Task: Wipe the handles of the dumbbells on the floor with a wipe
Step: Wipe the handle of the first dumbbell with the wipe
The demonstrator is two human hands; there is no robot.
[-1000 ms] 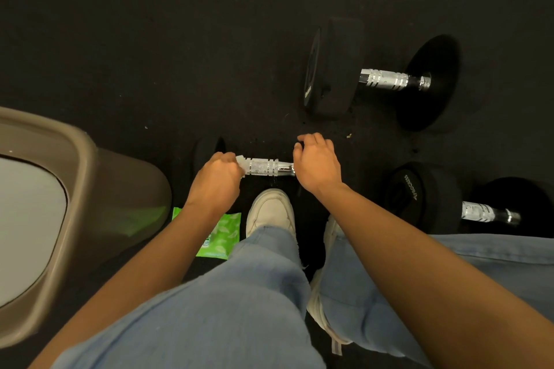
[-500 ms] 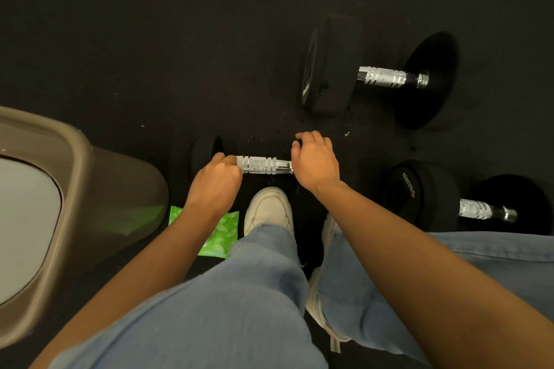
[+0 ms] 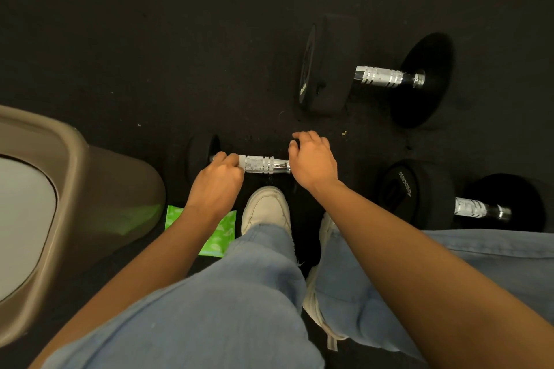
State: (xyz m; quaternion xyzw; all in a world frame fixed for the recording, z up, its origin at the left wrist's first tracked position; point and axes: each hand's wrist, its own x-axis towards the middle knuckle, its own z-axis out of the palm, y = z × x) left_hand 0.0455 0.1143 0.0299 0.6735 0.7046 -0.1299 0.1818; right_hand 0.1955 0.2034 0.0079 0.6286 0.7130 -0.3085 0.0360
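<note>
View: head camera, looking down at the floor (image 3: 150, 39) past the person's knees.
Near dumbbell (image 3: 196, 160): lies crosswise on the floor just beyond the toe of a white shoe (image 3: 265, 208), between the two hands.
Near handle (image 3: 259, 164): its knurled middle and right end are bare; its left end is covered by fingers.
Left hand (image 3: 215, 186): fingers curl over the left end of the near handle, closed around it.
Wipe: cannot be made out for certain; judged to be under the left hand's fingers.
Right hand (image 3: 313, 163): fingers bend over the right weight head of the near dumbbell, judged to be steadying it.
Far dumbbell (image 3: 326, 66): well beyond the right hand, handle exposed, no hand on it.
Side dumbbell (image 3: 419, 192): to the right of the right forearm, partly cut off by a denim leg, no hand on it.
Wipe packet (image 3: 223, 234): green, flat on the floor under the left forearm, beside a brown bin (image 3: 120, 183).
Done: cannot be confirmed for any handle.
In hand: the near handle, the hand being at its left end.
Left: judged the rest of this handle, then the other two.
</note>
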